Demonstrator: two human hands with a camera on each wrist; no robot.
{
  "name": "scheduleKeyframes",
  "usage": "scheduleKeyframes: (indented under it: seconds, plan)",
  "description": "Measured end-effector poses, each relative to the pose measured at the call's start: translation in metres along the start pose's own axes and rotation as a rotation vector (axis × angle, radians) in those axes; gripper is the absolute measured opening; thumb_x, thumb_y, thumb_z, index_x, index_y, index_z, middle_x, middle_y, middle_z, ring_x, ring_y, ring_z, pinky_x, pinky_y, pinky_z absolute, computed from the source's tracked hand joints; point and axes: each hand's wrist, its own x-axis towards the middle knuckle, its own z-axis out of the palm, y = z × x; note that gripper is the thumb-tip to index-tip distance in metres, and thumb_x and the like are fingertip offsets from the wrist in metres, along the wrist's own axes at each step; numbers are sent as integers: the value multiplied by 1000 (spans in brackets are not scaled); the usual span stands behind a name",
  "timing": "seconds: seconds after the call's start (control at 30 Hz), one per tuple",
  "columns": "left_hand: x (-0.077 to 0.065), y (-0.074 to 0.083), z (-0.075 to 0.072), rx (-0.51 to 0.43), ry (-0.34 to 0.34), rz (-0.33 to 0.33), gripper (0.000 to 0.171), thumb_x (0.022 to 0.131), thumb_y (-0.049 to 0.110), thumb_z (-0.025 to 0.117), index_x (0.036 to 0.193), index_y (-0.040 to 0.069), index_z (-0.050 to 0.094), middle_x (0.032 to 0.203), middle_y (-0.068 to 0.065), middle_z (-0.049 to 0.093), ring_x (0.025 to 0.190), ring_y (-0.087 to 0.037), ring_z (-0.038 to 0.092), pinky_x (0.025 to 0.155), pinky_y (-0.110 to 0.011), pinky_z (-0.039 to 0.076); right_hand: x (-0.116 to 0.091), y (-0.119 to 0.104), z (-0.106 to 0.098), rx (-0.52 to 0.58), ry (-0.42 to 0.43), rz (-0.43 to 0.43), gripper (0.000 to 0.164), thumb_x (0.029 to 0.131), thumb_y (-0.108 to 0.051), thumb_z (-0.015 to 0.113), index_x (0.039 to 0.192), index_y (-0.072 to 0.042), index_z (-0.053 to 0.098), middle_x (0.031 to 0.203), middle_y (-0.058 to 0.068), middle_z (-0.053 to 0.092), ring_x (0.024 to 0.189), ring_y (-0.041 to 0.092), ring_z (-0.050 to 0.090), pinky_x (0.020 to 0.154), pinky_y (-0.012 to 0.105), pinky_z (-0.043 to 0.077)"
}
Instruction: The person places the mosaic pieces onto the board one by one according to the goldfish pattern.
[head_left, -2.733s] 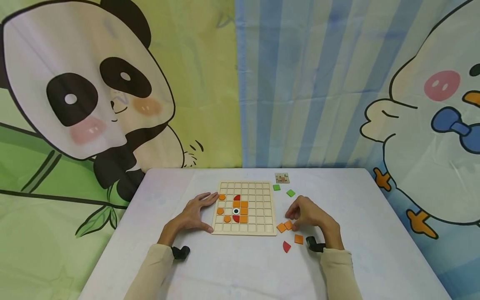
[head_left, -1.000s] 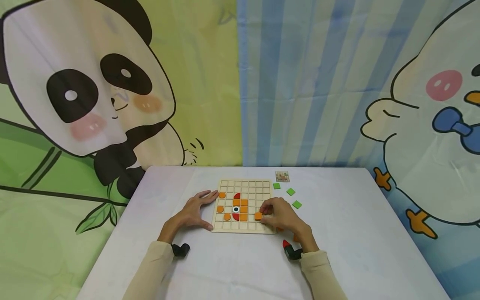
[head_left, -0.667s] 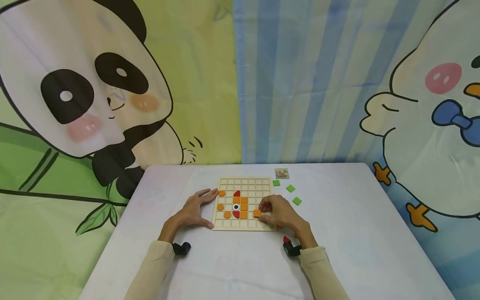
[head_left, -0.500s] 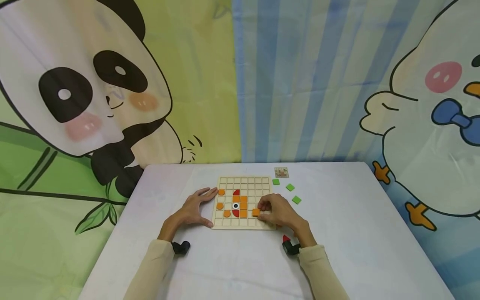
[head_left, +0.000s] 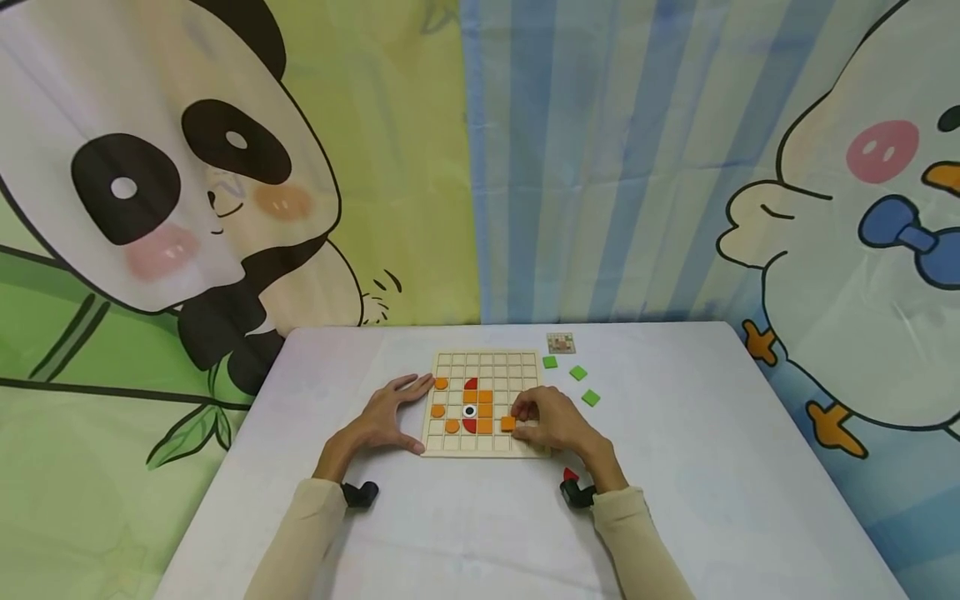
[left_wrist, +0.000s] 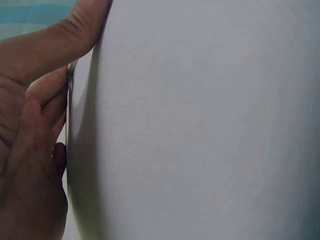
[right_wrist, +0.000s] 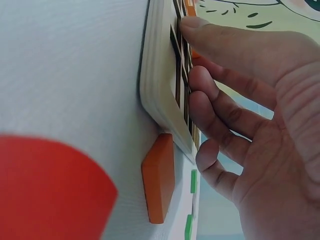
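Note:
A wooden grid board (head_left: 467, 443) lies on the white table in the head view. At its left edge my left hand (head_left: 386, 417) spreads its fingers, with thumb and fingertips touching the border. Over the right part of the grid my right hand (head_left: 555, 421) pinches an orange square tile (head_left: 508, 424) between thumb and fingers. Left of that tile, orange squares (head_left: 485, 411), red quarter-round pieces (head_left: 471, 384) and an eye piece (head_left: 469, 411) sit together in the cells. Orange discs (head_left: 438, 411) sit nearer the left edge.
Green square tiles (head_left: 578, 373) and a small pattern card (head_left: 561, 343) lie right of the board. A loose red piece (head_left: 571, 474) lies near my right wrist. In the right wrist view a loose orange tile (right_wrist: 159, 180) rests by the board's corner.
My right hand has moved left from the loose orange tiles onto the board, carrying an orange square, then edged slightly further left. A third green tile came into sight. My left hand stayed put.

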Motion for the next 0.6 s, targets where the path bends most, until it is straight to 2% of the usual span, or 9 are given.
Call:
scheduleKeyframes:
  seconds: [0.33,0.6]
  plan:
    - [0,-1,0,-3,6,-1,130,60,46,107,170,29,40,181,1,34,168,-41,23,125,-82,24,0,-2,1,1,16,-20,21,87,-20,93,101,-11,80,90,-2,75,81,15,66,78,28,55]
    - [1,-2,1,-1,2,1,131,61,46,107,171,28,39,181,1,33,168,-41,22,125,-81,24,-1,-2,4,-38,73,-36,23,85,-25,96,100,-14,82,90,-5,77,78,8,64,78,27,55]
